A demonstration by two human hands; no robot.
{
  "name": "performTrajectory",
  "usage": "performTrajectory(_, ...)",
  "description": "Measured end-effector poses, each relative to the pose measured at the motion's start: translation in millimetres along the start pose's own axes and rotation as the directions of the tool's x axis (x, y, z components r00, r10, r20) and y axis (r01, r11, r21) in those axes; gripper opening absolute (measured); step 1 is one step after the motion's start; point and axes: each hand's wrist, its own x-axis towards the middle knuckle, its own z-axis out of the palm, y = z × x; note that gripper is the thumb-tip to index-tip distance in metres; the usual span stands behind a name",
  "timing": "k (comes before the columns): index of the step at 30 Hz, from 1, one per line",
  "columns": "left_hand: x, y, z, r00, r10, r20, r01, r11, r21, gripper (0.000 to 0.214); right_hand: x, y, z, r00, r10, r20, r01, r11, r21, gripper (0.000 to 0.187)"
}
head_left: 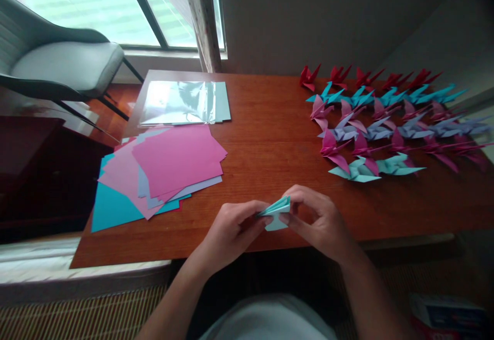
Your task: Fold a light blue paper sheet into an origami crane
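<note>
Between my two hands, just over the table's near edge, is a small folded piece of pale mint-green paper, its layers slightly fanned at the top. My left hand pinches its left end between thumb and fingers. On the other side, my right hand grips the right end the same way, thumb in front and fingers behind. Two finished paper cranes in the same mint colour stand to the right of my hands. Part of the folded paper is hidden by my fingertips.
Rows of red, turquoise, pink, lavender and magenta paper cranes fill the right side of the wooden table. Loose coloured sheets overlap at the left, below a clear plastic packet of paper. A chair stands by the window.
</note>
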Motion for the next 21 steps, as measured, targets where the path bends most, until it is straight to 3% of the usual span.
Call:
performTrajectory(7, 0.3, -0.5, 1.3, 0.999, -0.046, -0.004, 0.046, 0.999, -0.017, 0.01, 0.1, 0.1, 5.9, 0.998, -0.009, -0.068, 0.013, 0.998, 0.054, 0.007)
performTrajectory(14, -0.2, -2.0, 0.6, 0.989, -0.146, 0.004, 0.145, 0.979, -0.143, 0.02, 2.7, 2.5, 18.4, 0.942, 0.153, -0.298, -0.059, 0.952, 0.3, 0.013)
performTrajectory(18, -0.8, -4.6, 0.8, 0.994, -0.111, -0.024, 0.103, 0.973, -0.208, 0.013, 2.0, 5.9, 23.3, 0.96, 0.189, -0.205, -0.117, 0.94, 0.321, 0.016)
performTrajectory(21, -0.6, -4.6, 1.4, 0.993, -0.09, -0.076, 0.074, 0.977, -0.2, 0.011, 1.1, 6.8, 22.4, 0.985, 0.155, -0.077, -0.137, 0.97, 0.202, 0.017)
